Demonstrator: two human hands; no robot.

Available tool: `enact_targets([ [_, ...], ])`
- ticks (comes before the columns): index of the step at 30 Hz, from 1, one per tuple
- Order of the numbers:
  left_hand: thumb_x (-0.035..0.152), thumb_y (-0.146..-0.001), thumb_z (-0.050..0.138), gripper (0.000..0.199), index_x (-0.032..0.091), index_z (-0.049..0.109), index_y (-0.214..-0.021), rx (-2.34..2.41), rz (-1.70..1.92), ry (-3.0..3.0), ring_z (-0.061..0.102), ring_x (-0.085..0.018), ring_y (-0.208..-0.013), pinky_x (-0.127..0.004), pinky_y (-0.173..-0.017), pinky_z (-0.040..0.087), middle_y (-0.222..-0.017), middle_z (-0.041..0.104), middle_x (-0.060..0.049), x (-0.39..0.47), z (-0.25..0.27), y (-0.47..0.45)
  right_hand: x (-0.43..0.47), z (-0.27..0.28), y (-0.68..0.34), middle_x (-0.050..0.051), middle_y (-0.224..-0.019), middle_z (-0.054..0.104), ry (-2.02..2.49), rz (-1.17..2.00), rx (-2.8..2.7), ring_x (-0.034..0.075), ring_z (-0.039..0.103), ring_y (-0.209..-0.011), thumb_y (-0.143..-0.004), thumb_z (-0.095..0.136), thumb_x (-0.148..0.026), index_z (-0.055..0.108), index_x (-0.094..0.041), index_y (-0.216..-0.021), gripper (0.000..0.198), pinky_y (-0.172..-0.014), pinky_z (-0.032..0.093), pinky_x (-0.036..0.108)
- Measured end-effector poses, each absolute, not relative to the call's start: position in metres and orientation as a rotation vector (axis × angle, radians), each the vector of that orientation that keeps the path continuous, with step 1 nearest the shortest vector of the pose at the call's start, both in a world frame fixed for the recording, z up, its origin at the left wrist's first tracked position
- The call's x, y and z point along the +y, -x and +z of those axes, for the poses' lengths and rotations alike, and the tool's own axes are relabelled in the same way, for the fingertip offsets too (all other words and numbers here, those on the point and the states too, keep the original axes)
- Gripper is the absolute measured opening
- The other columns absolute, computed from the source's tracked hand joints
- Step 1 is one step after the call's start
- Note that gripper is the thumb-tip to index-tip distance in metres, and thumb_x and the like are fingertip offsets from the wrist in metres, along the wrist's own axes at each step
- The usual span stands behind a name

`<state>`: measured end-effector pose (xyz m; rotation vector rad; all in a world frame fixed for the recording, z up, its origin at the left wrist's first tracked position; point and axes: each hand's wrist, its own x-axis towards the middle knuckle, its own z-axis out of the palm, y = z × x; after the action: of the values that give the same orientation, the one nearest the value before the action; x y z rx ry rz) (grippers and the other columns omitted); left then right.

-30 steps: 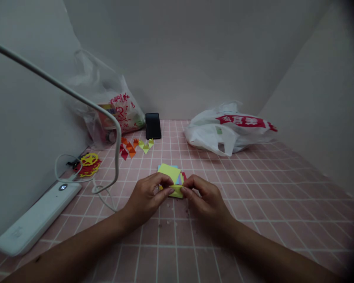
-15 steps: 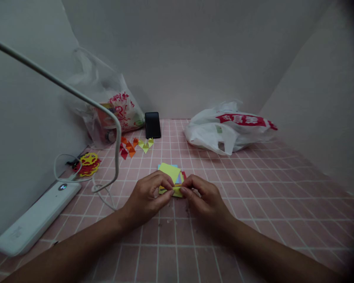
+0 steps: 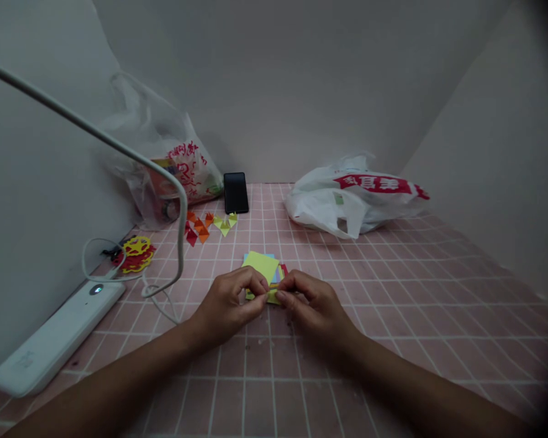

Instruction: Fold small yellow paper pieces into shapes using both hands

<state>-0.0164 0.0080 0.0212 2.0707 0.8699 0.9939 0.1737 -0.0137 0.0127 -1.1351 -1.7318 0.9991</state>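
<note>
My left hand (image 3: 235, 299) and my right hand (image 3: 311, 299) meet over a stack of coloured paper squares (image 3: 261, 265), yellow on top with blue, purple and red edges beneath. Between my fingertips, both hands pinch a small folded piece of yellow paper (image 3: 273, 296), mostly hidden by the fingers. Beyond the stack, to the left, lie several small folded paper pieces: red and orange ones (image 3: 201, 230) and pale yellow ones (image 3: 224, 225).
A white power bank (image 3: 59, 334) with a looping white cable (image 3: 181, 243) lies left. Red and yellow cut-outs (image 3: 136, 254) lie behind it. At the back are a filled clear plastic bag (image 3: 187, 173), a black phone (image 3: 235, 193) and a white plastic bag (image 3: 319, 210).
My fingertips have drawn slightly closer together on the folded yellow paper, the right ones shifting a little left. Less of the paper shows. Other things stay in place.
</note>
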Motion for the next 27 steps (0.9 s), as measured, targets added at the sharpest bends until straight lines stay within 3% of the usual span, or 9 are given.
enact_targets([
  [7,0.011,-0.08,0.062,0.005,0.015,0.06,-0.077,0.985,0.902,-1.98,0.059,-0.013,-0.068,-0.025,-0.065,0.046,-0.072,0.063,-0.001,0.0081,0.0224,0.016,-0.0152,0.0137,-0.1734,-0.001,-0.067,0.052,1.136,1.016,-1.725,0.014,0.047,-0.063,-0.088,0.053,-0.025,0.052,-0.018,-0.072,0.017,-0.058,0.035,0.026],
  [12,0.012,-0.084,0.06,0.005,0.014,0.064,-0.087,0.959,0.881,-2.026,0.061,-0.013,-0.073,-0.024,-0.069,0.046,-0.079,0.066,-0.002,0.0083,0.0246,0.0163,-0.014,0.0123,-0.1739,-0.001,-0.068,0.051,1.13,0.977,-1.737,0.013,0.045,-0.063,-0.089,0.05,-0.025,0.052,-0.018,-0.073,0.017,-0.058,0.034,0.026],
  [20,0.013,-0.083,0.064,0.001,0.013,0.063,-0.084,0.947,0.907,-2.1,0.062,-0.014,-0.073,-0.025,-0.069,0.046,-0.078,0.066,-0.003,0.0097,0.0202,0.0175,-0.0135,0.0116,-0.1744,0.0,-0.069,0.052,1.144,0.905,-1.719,0.014,0.048,-0.065,-0.089,0.05,-0.022,0.052,-0.018,-0.074,0.015,-0.059,0.035,0.026],
  [27,0.01,-0.083,0.062,0.008,0.014,0.063,-0.09,0.972,0.908,-2.105,0.063,-0.015,-0.078,-0.026,-0.073,0.047,-0.083,0.067,-0.003,0.0111,0.0184,0.0174,-0.0122,0.0087,-0.1734,-0.001,-0.066,0.051,1.177,1.126,-1.561,0.012,0.046,-0.059,-0.088,0.052,-0.028,0.05,-0.019,-0.074,0.017,-0.054,0.034,0.025],
])
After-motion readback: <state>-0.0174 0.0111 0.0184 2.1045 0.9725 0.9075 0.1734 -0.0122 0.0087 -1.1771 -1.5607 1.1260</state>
